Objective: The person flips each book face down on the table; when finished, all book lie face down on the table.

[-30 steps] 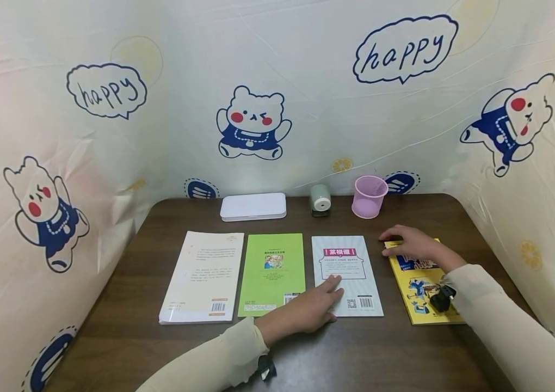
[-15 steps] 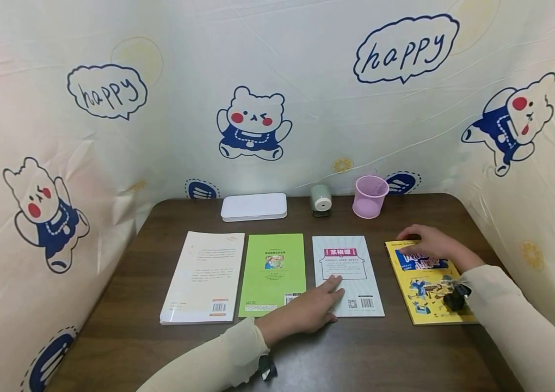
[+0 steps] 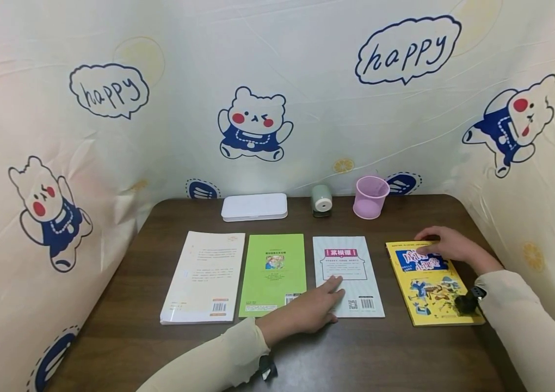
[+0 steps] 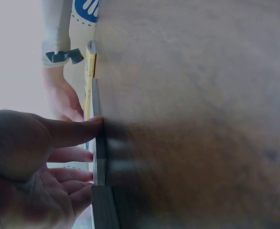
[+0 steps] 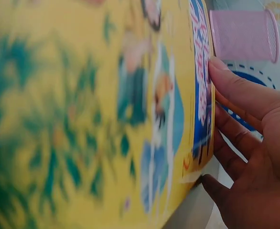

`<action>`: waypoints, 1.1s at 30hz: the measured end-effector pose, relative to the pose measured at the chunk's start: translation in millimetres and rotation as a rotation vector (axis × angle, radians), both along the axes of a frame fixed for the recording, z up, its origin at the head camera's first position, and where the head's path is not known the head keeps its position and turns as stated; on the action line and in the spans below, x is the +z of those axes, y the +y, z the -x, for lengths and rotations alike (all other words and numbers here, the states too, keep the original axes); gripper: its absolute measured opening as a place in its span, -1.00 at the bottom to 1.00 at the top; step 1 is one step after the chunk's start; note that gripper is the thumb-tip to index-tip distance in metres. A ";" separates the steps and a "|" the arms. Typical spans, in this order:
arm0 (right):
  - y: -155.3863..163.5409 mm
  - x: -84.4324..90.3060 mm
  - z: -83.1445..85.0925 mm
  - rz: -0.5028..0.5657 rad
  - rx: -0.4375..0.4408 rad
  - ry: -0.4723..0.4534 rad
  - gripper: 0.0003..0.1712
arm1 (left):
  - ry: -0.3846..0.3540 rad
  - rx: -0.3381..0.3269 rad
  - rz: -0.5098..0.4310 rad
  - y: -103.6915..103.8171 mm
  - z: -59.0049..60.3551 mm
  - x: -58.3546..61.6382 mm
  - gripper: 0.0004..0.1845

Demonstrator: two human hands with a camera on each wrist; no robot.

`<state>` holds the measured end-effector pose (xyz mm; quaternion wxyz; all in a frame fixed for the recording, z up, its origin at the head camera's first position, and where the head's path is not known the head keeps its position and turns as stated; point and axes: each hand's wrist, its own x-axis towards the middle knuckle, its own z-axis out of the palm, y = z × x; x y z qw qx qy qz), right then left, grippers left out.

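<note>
In the head view, four books lie in a row, so several covers face up. My left hand (image 3: 302, 310) rests with extended fingers on the lower part of the light blue book (image 3: 346, 258); its thumb lies by the near edge in the left wrist view. Over the far right part of the yellow book (image 3: 424, 288) is my right hand (image 3: 449, 245). The right wrist view shows that thumb (image 5: 235, 86) at the cover's far edge and the other fingers beyond it. Left of the light blue book lie a green book (image 3: 270, 283) and a white book (image 3: 204, 272).
Along the back of the brown table (image 3: 336, 359) stand a white flat case (image 3: 254, 207), a small green pencil sharpener (image 3: 321, 197) and a pink mesh cup (image 3: 369, 198). A printed cloth (image 3: 307, 65) encloses the back and sides.
My right hand has slid right along the yellow book's far edge, baring more of its title. The yellow book stays in place. My left hand has not moved.
</note>
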<state>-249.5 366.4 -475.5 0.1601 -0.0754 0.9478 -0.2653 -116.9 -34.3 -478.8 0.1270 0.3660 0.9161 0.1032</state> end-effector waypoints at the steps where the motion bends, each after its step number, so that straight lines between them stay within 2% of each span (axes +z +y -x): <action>1: 2.6 -0.6 0.0 0.000 0.004 0.004 -0.38 | 0.002 0.000 0.002 0.1 0.1 -0.4 -0.32; 11: 19.5 -6.2 0.5 0.026 0.006 0.020 -0.33 | 0.036 0.004 0.040 2.8 2.0 -0.8 -0.31; 20: 26.4 -12.6 0.9 0.029 -0.027 0.029 -0.37 | 0.053 0.022 0.096 16.4 2.9 9.6 -0.29; 26: 26.9 -15.7 1.2 0.056 -0.028 0.036 -0.40 | 0.035 0.022 0.092 34.6 0.6 17.6 -0.25; 33: 27.6 -17.6 1.0 0.068 -0.045 0.020 -0.41 | -0.007 -0.010 0.094 67.9 -1.4 15.4 -0.16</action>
